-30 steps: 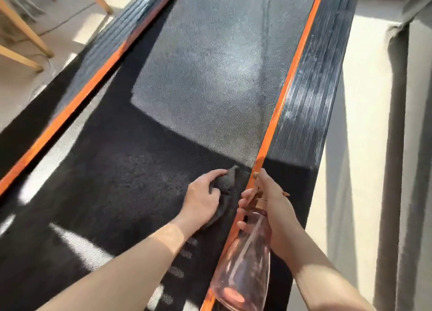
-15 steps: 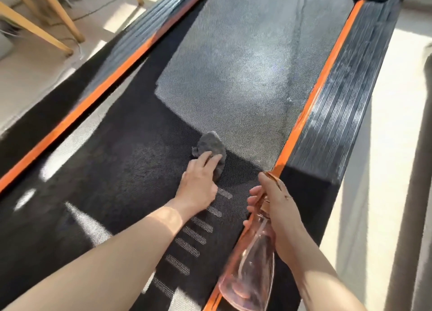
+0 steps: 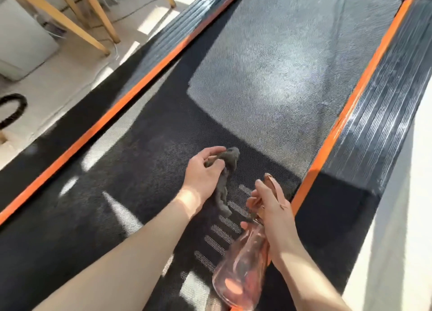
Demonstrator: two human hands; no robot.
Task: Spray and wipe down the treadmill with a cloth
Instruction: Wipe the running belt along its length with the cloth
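Two bare hands hover low over the black mesh-textured treadmill belt, which runs out of view at top and bottom. The left hand has thumb and fingers curled round a crumpled dark grey cloth. One end of the cloth bunches above the fingertips and the rest hangs past the palm toward the shaded part of the belt (whether its tail touches the surface is hard to tell). The right hand is wrapped round the neck of a clear pink plastic spray bottle, forefinger raised beside the spray head. The trigger cannot be made out behind the fingers, and the bottle's base reaches the lower edge of view. The bottle lies slanted just inside the right orange trim stripe, near the cloth but apart from it. Beyond that stripe, the ribbed black side rail shows pale streaks. Sunlight washes out the belt's far half, so detail there is faint. At upper left, pale wooden furniture legs are cropped at the top, a white boxy object is only partly visible, and a black curved hose leaves the frame at the left edge.
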